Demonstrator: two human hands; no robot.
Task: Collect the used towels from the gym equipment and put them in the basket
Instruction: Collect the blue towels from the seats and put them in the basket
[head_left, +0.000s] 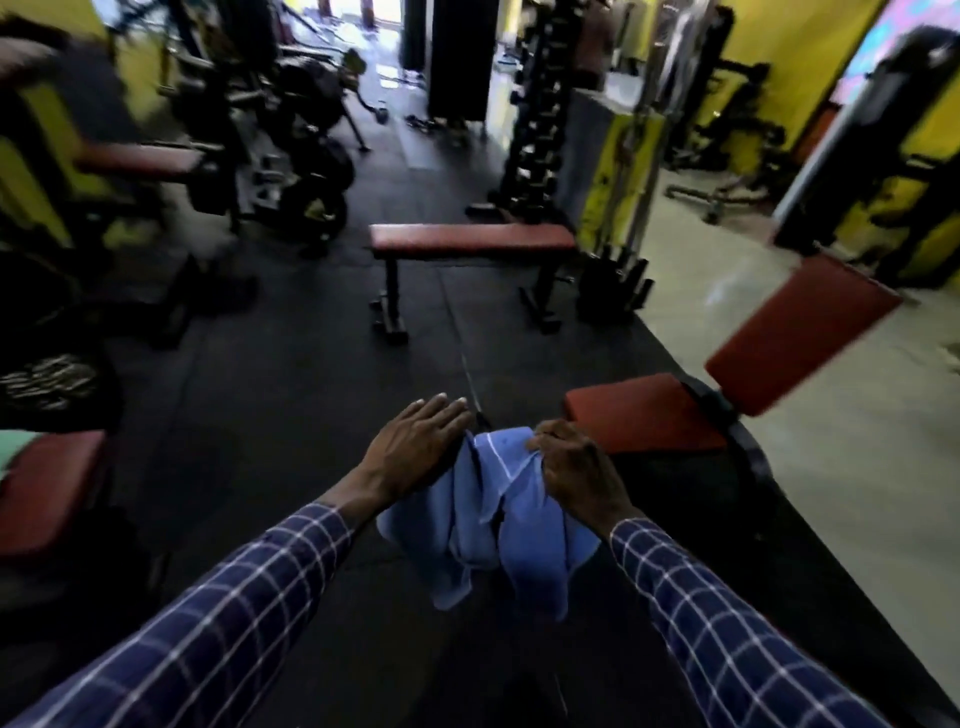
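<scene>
A blue towel (498, 525) with thin white stripes hangs in front of me above the black rubber floor. My right hand (576, 470) is closed on its upper edge and carries it. My left hand (415, 447) is flat with its fingers together, resting against the towel's left side without gripping it. A pale green cloth (13, 454) shows at the far left edge on a red bench pad; only a corner is visible. No basket is in view.
A flat red bench (472, 239) stands straight ahead across the aisle. An incline red bench (727, 374) is close on my right. Another red pad (47, 488) is at my left. Weight machines (291, 156) crowd the left; a dumbbell rack (535, 119) and yellow column (618, 171) stand beyond.
</scene>
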